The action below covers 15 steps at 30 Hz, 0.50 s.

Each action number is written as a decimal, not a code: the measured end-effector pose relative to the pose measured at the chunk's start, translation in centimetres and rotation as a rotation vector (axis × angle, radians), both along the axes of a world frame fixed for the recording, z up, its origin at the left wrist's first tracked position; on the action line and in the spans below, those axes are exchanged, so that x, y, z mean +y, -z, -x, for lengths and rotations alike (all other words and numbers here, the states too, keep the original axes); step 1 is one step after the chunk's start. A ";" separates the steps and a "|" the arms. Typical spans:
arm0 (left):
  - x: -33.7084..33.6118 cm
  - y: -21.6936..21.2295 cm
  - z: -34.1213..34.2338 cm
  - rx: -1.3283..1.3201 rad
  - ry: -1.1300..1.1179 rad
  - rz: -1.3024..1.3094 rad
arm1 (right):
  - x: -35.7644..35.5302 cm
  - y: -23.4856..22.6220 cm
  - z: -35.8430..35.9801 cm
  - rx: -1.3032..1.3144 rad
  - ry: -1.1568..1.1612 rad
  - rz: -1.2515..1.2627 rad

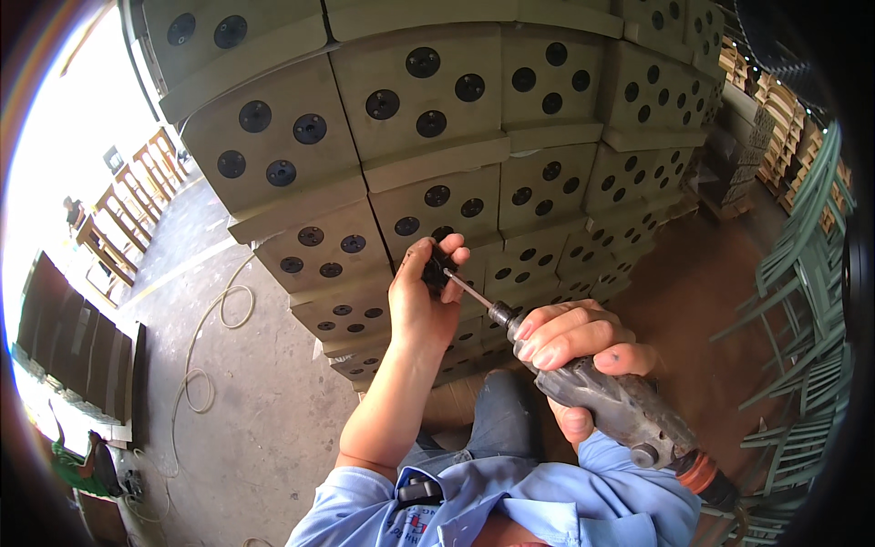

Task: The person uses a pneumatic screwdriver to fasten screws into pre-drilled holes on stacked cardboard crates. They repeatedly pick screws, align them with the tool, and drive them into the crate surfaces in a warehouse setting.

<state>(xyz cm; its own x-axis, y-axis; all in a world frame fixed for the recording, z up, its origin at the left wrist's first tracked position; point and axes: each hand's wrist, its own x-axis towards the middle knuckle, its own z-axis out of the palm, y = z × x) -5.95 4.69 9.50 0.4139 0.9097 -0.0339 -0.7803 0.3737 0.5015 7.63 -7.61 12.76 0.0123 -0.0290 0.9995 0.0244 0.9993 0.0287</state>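
My left hand (421,305) is raised in front of the stacked tan boxes, its fingers closed round a small black plastic piece (438,266). Much of that piece is hidden by the fingers. A worn grey power screwdriver (629,406) with an orange ring near its rear end is gripped in my right hand (583,342). Its long thin bit points up and left, and the tip meets the black piece or a screw at it; I cannot tell which. Round black discs (431,124) sit in groups on the faces of the tan boxes (365,173) just beyond my hands.
The box stack rises close in front of me. A pale hose (190,374) loops over the concrete floor at left, near leaning dark panels (77,342). Wooden frames (118,223) stand at the far left. Green metal frames (802,273) are piled at right.
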 end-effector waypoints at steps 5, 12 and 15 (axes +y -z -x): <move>0.5 1.1 -0.3 -0.032 0.073 -0.022 | -0.3 -0.2 -0.1 -0.039 0.023 0.032; -0.5 -0.5 -1.0 0.002 -0.011 0.005 | -0.3 0.0 -0.6 -0.083 0.068 0.017; -0.4 -0.5 -1.1 -0.001 -0.003 -0.014 | -0.5 -0.1 -0.4 -0.078 0.097 0.043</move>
<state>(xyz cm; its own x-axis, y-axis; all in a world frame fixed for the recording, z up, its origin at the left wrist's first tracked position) -4.84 4.25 10.02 0.4111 0.9114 -0.0208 -0.7817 0.3641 0.5063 8.07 -8.14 12.86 -0.0667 0.0163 0.9976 0.1200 0.9927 -0.0082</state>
